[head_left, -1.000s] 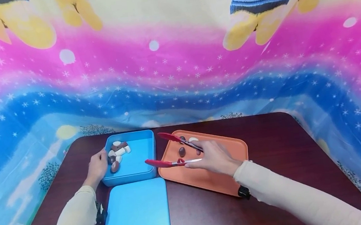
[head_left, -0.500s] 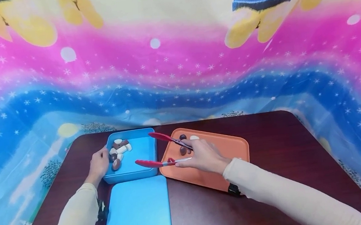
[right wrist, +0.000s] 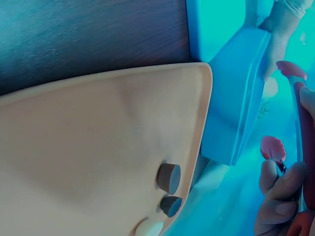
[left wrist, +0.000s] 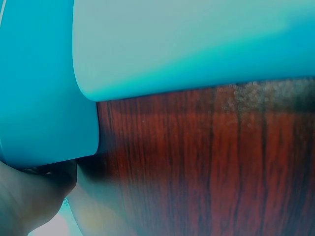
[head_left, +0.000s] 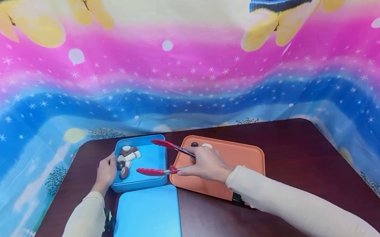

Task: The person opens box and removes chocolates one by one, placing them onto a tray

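My right hand [head_left: 208,163] grips a pair of tongs [head_left: 149,171] with red tips and metal arms. The arms are spread, with nothing visible between the tips, which overlap the right part of a blue box [head_left: 138,185] in the head view. Brown and white candy-like pieces [head_left: 130,157] lie along the box's left side. My left hand [head_left: 107,173] holds the box's left wall, its fingers partly hidden. Under the right hand is an orange tray [head_left: 232,156]. A few pieces sit at its far left end: brown ones [right wrist: 169,178] and a white one [right wrist: 149,227], partly covered by the hand.
A flat blue lid [head_left: 145,223] lies on the dark wooden table [head_left: 208,224], just in front of the box. The tray stands close to the box's right side. A printed cloth [head_left: 185,76] hangs behind the table's far edge.
My right hand has carried the tongs left, from over the tray until their tips overlap the box. The tongs stay spread. My left hand keeps its place on the box.
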